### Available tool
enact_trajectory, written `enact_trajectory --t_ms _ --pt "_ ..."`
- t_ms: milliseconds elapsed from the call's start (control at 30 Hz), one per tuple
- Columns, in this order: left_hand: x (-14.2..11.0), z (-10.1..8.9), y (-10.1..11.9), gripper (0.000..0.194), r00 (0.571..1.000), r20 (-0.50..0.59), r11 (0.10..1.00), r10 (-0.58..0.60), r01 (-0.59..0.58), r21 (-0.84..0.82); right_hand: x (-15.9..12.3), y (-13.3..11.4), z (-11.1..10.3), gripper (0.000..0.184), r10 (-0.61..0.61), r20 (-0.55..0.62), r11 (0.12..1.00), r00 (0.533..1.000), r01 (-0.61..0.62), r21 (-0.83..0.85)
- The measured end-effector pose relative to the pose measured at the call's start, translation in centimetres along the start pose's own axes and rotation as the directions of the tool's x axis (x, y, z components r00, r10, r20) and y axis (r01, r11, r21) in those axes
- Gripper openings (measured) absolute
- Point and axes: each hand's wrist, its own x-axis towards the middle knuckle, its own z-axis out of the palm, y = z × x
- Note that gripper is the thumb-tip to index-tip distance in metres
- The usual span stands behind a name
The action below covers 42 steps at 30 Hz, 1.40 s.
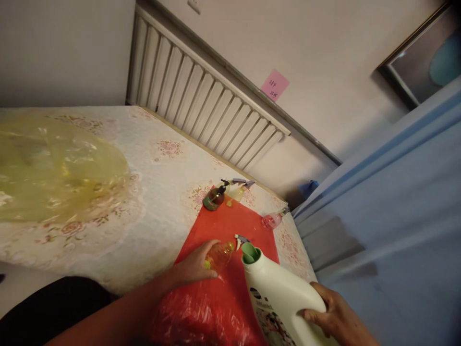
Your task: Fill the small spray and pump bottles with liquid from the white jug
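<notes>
My left hand [196,265] is wrapped round a small clear spray bottle [221,253] with yellowish liquid, standing on a red plastic sheet [230,226]. My right hand [333,315] grips a large white detergent jug [279,298] by its lower side. The jug is tilted, and its open green spout [250,252] sits right beside the small bottle's sprayer head.
At the sheet's far edge stand a dark pump bottle [215,197], a pale yellow spray bottle [237,190] and a pink spray bottle [272,220]. A yellow translucent bag [54,168] lies on the floral tablecloth [158,206]. A radiator [201,101] lines the wall; blue fabric [389,216] hangs right.
</notes>
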Motion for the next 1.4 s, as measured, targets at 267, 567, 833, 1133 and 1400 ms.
enact_trajectory --t_ms 267,567,833,1133,1400 --pt "-0.1 -0.4 -0.6 0.086 0.998 0.057 1.000 0.003 -0.003 -0.008 0.0 -0.7 0.1 0.055 0.011 0.007 0.999 1.000 -0.011 -0.040" --pt "-0.2 0.0 -1.3 0.086 0.998 0.065 0.999 0.012 -0.009 -0.049 0.6 -0.2 -0.1 0.069 -0.086 0.025 0.996 0.996 0.086 -0.025" --pt "-0.3 0.1 -1.6 0.087 0.998 0.051 0.997 0.036 -0.033 -0.069 0.5 -2.1 0.0 0.070 -0.109 0.052 0.991 0.993 0.112 -0.079" --pt "-0.4 -0.1 -1.3 0.086 0.998 0.043 0.999 0.042 -0.043 0.010 0.9 -1.9 -0.6 0.062 -0.175 0.085 0.980 0.981 0.182 -0.080" --pt "-0.4 -0.2 -1.0 0.087 0.998 0.049 0.998 0.046 -0.048 0.034 0.9 -2.3 -0.9 0.065 -0.155 0.128 0.981 0.980 0.167 -0.095"
